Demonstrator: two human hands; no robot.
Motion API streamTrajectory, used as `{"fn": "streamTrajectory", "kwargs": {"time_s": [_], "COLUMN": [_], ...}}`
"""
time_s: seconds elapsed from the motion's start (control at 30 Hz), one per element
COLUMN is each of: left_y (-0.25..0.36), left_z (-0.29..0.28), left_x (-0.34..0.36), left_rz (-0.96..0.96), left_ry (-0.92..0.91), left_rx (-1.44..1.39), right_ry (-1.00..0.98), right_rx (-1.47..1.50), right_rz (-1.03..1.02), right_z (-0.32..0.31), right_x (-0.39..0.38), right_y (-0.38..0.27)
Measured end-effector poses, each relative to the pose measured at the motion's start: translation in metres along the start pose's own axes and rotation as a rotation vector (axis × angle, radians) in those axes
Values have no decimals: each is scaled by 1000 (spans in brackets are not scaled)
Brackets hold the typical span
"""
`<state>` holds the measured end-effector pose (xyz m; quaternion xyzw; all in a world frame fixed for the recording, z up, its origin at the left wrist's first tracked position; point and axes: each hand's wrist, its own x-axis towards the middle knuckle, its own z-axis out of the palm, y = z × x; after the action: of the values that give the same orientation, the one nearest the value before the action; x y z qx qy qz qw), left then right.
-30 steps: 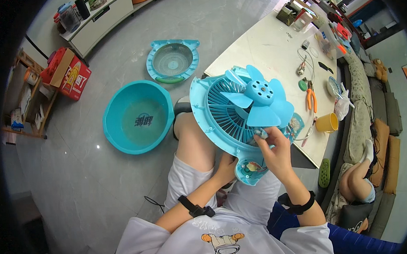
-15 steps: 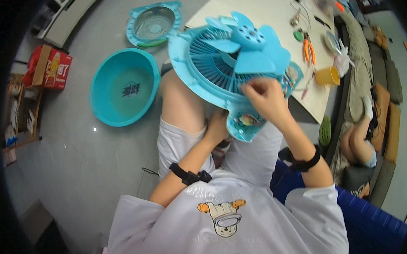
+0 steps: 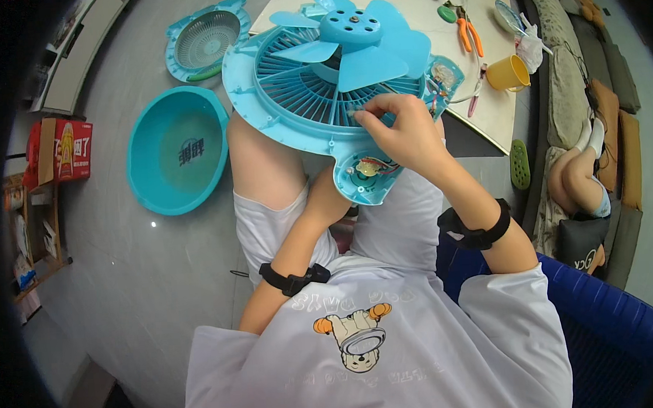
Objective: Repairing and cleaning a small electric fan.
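A light-blue fan housing (image 3: 293, 135) with a slatted grille rests across my thighs and reaches the table edge. Its fan blades (image 3: 378, 64) stand up over the grille around a central hub. My right hand (image 3: 407, 129) is closed in a pinch over the grille's near right part, its fingertips at the slats; whatever is between them is too small to make out. Beneath the near rim lies my left hand (image 3: 330, 200), its fingers hidden by the housing. Beside it, a rounded housing end (image 3: 359, 191) bears wires and a small yellowish part.
At left on the floor are a turquoise basin (image 3: 182, 189) with water and a round blue grille cover (image 3: 207, 44). The table (image 3: 499, 117) carries orange-handled pliers (image 3: 469, 38) and a yellow mug (image 3: 508, 74). On the sofa at right, a person's legs (image 3: 579, 168) show.
The view has shifted, so the fan sits farther left and higher in it. Its grille faces me more openly. My right hand keeps its pinch at the slats; my left stays beneath.
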<state>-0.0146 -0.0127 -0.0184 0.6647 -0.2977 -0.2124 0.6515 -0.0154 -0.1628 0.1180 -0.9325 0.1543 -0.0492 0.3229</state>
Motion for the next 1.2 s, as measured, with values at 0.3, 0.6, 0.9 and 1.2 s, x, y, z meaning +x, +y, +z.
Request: {"fn": "streamTrajectory", "kwargs": {"time_s": [0.3, 0.6, 0.9, 1.2], "left_y": [-1, -39, -29, -38], "left_z": [1, 5, 11, 7], "left_x": [10, -5, 3, 9], "left_rz": [5, 23, -288, -119], "left_ry": [210, 8, 137, 15], "left_rx": [-406, -197, -785, -430], "right_ry": [134, 13, -236, -426], "right_rx": [312, 207, -142, -108], "right_rz": [5, 12, 3, 85], "right_z": [-6, 3, -16, -10], "right_x": [0, 13, 17, 36], "right_y": [5, 10, 10, 9]}}
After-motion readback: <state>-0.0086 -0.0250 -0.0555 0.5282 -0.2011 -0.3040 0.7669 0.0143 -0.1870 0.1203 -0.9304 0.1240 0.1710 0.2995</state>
